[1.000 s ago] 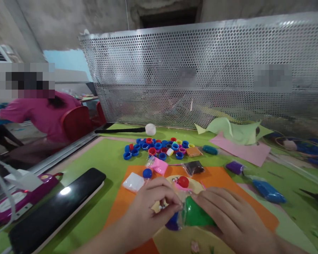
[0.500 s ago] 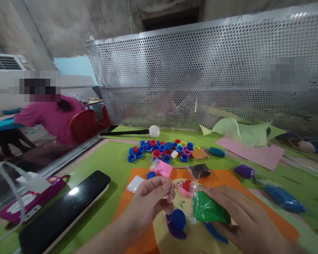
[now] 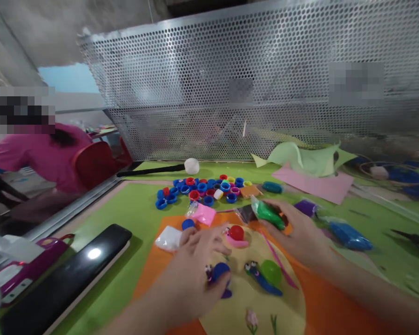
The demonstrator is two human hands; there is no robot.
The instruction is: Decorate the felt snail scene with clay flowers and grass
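My right hand [image 3: 296,228] grips a plastic packet of green clay [image 3: 268,213] above the far right of a round pale-yellow card [image 3: 226,311]. My left hand [image 3: 188,267] hovers at the card's left side, fingers stretched and thumb apart. Beneath its thumb sits a snail with a blue cap shell [image 3: 221,271] and purple body, partly covered. A pink snail with a red shell [image 3: 236,232] lies beyond, and a blue snail with a green shell [image 3: 270,271] to the right. A pink stick [image 3: 279,263] slants beside it. Small clay flowers [image 3: 252,318] mark the near part.
An orange sheet [image 3: 330,298] lies under the card. Bottle caps [image 3: 202,187] cluster beyond it, with clay packets, a pink one [image 3: 204,213] and blue one [image 3: 349,234], around. A black power bank or phone [image 3: 66,274] rests left. A perforated metal screen [image 3: 209,93] stands behind.
My right hand has carried the green clay packet away, up and to the right, uncovering the snails. My left hand has opened from a pinch and lowered over the blue-shelled snail. The view has shifted.
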